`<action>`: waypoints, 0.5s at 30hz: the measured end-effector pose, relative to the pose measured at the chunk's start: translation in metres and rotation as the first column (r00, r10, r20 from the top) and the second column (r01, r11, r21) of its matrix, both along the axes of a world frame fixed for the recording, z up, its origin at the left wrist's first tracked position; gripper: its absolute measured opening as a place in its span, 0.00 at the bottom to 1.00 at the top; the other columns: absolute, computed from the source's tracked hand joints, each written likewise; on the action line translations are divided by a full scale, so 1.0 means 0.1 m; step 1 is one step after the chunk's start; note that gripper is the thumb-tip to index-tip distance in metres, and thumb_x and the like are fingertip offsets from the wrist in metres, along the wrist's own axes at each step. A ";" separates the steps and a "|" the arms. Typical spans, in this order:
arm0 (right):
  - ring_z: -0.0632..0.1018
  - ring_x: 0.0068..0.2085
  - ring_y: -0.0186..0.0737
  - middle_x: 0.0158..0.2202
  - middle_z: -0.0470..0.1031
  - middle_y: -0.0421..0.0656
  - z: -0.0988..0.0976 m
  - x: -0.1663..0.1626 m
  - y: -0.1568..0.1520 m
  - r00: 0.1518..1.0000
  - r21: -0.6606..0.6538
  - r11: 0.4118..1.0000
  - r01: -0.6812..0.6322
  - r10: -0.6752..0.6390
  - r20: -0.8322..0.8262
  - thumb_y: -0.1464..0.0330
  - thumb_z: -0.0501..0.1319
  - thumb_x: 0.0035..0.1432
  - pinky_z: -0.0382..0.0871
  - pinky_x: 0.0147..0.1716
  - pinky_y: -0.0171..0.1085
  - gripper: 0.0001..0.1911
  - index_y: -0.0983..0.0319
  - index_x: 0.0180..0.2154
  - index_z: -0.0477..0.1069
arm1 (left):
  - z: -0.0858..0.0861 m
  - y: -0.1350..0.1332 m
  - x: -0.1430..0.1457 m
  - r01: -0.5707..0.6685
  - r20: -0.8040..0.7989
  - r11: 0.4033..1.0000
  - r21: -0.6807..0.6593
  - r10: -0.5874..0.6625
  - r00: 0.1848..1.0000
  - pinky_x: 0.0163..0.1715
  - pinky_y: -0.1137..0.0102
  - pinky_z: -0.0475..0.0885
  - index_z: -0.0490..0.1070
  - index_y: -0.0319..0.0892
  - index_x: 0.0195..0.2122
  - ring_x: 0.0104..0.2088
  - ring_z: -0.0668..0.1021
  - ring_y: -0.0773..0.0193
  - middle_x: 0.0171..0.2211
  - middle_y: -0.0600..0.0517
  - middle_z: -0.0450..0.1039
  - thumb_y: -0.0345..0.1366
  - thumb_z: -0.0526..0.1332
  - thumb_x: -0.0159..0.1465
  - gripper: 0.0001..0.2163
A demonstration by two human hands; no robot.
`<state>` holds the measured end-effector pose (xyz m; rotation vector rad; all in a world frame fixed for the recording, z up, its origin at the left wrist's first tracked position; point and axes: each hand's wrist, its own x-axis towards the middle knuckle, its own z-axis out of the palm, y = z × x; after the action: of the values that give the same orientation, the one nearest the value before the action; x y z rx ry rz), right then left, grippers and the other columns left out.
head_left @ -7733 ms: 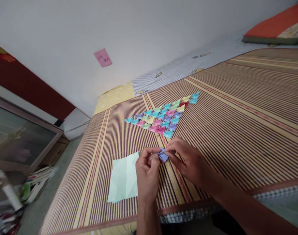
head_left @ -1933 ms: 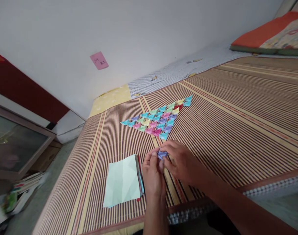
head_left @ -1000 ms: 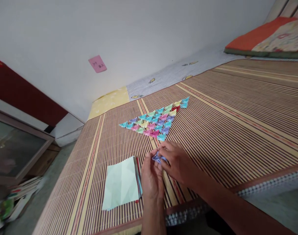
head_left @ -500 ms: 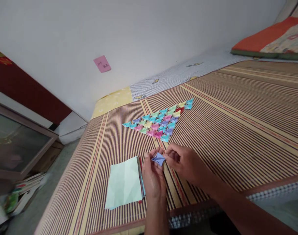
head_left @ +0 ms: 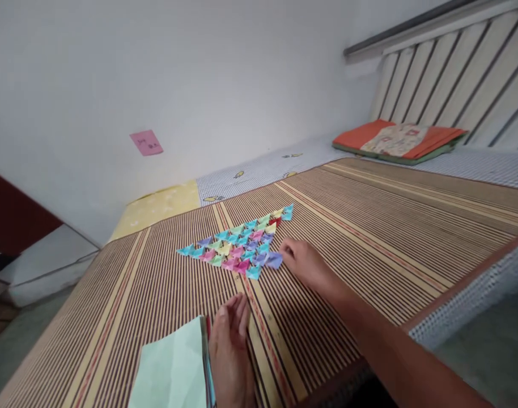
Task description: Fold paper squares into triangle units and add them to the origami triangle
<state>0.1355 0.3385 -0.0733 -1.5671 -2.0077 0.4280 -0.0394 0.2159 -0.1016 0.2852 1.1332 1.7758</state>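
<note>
A triangle of several small folded paper pieces [head_left: 241,243] in many colours lies on the striped bamboo mat [head_left: 369,215]. My right hand [head_left: 304,262] reaches to its right edge and pinches a purple folded piece [head_left: 274,260] against the mat beside the others. My left hand [head_left: 231,351] hovers near the front, fingers loosely together and empty, next to a stack of square papers [head_left: 174,371] with a pale green sheet on top.
A pink note [head_left: 146,142] is stuck on the white wall. An orange and patterned cushion [head_left: 397,138] lies at the far right by a slatted headboard [head_left: 454,73]. The bed's edge runs along the right front, with floor below.
Both hands held the purple piece together before. Now my right hand has carried it forward to the triangle's edge, my left hand has let go, and the view has tilted up.
</note>
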 end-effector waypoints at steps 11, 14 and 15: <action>0.79 0.50 0.46 0.55 0.74 0.48 -0.23 0.56 1.47 0.938 -0.115 0.968 0.223 -0.181 0.295 0.63 0.63 0.69 0.77 0.48 0.49 0.17 0.62 0.56 0.71 | -0.10 0.08 -0.04 0.108 0.024 0.983 -0.147 -0.106 0.994 0.53 0.56 0.77 0.77 0.35 0.43 0.49 0.83 0.47 0.46 0.35 0.82 0.38 0.61 0.67 0.12; 0.79 0.50 0.46 0.55 0.74 0.49 -0.28 0.54 1.54 0.930 -0.118 0.969 0.215 -0.166 0.329 0.63 0.63 0.69 0.77 0.48 0.49 0.17 0.62 0.56 0.71 | -0.13 0.09 -0.05 0.094 0.015 0.980 -0.173 -0.093 0.996 0.52 0.56 0.78 0.77 0.34 0.42 0.48 0.84 0.46 0.45 0.34 0.82 0.38 0.63 0.65 0.12; 0.79 0.50 0.46 0.55 0.74 0.49 -0.29 0.52 1.55 0.927 -0.118 0.970 0.212 -0.162 0.337 0.63 0.63 0.69 0.77 0.48 0.49 0.17 0.62 0.56 0.71 | -0.13 0.09 -0.04 0.086 0.007 0.982 -0.171 -0.086 0.996 0.52 0.56 0.78 0.78 0.34 0.42 0.47 0.84 0.46 0.45 0.34 0.82 0.38 0.63 0.64 0.12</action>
<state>0.1879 0.4937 -0.1027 -2.0176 -2.0745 0.2642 -0.0439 0.2253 -0.1151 0.2275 1.2468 1.5921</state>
